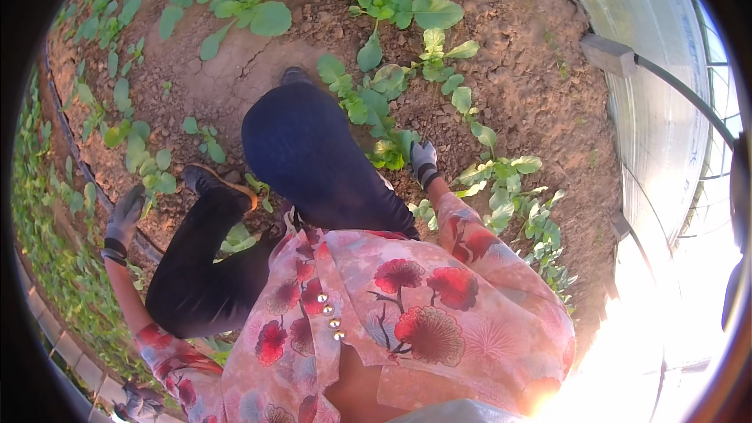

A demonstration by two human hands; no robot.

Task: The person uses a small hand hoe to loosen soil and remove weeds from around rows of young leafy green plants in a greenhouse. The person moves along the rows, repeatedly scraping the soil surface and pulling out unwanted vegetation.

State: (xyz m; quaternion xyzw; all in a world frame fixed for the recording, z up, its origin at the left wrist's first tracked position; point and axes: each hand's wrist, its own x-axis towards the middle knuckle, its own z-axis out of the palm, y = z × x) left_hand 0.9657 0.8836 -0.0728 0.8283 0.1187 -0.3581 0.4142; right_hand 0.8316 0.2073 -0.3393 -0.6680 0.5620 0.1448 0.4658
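My right hand [423, 161], in a grey work glove with a dark cuff, is beside my bent knee. Its fingertips meet the leaves of a low leafy green plant [389, 153] in the soil; whether they grip a leaf is hidden. Far out to the left, my left hand [124, 218] wears a matching glove. It reaches down beside a row of broad-leaved seedlings [141, 155], close to a dark drip hose [79, 153]. What its fingers do is too unclear to tell. My dark-trousered knee [299, 135] and a dark shoe [214, 183] are between the two hands.
Leafy plants [258, 3] grow ahead in the brown soil [529, 70]. More plants [499, 200] stand right of my sleeve. A plastic-film greenhouse wall [652, 100] rises at right, with a block [609, 56] and curved pipe. Dense greenery [64, 282] and paving [67, 349] border the left.
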